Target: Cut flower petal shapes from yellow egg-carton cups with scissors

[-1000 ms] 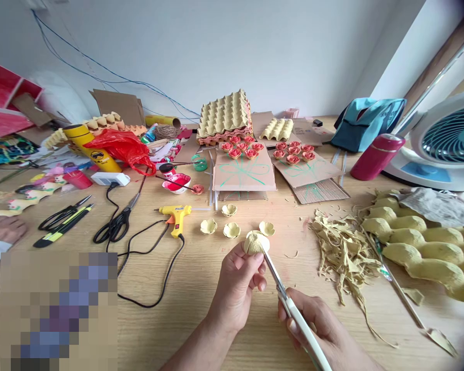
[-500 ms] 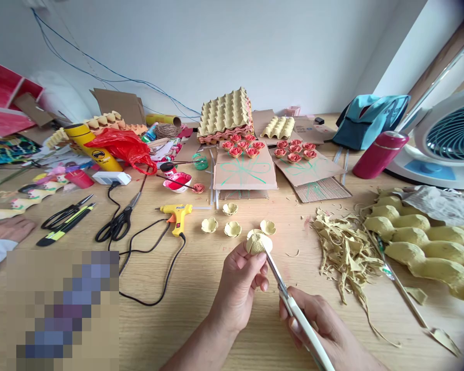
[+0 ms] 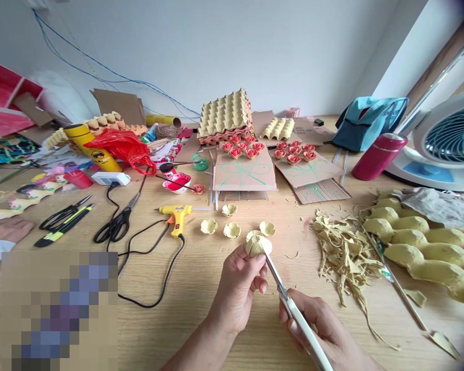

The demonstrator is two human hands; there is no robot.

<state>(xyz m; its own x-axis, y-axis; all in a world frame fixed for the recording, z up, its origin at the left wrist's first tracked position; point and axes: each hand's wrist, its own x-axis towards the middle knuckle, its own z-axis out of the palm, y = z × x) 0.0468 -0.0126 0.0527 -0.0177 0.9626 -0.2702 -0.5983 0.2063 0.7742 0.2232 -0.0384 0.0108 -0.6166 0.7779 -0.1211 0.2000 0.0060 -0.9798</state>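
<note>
My left hand pinches a pale yellow egg-carton cup between thumb and fingers, its rounded base turned up. In my right hand is a pair of white-handled scissors. The blades reach the cup's right edge, beside my left thumb; how far apart they are is hard to make out. Just beyond my hands lie several petal-edged yellow cups on the wooden table. A heap of yellow carton trimmings lies to the right of them.
Left of my hands are a yellow glue gun with its cord, black scissors and a cutter knife. Another person's hand rests at far left. Cardboard with red paper flowers stands behind; egg trays lie right.
Almost nothing differs. Both hands, the cup and the scissors keep nearly the same position, while the view has shifted very slightly.
</note>
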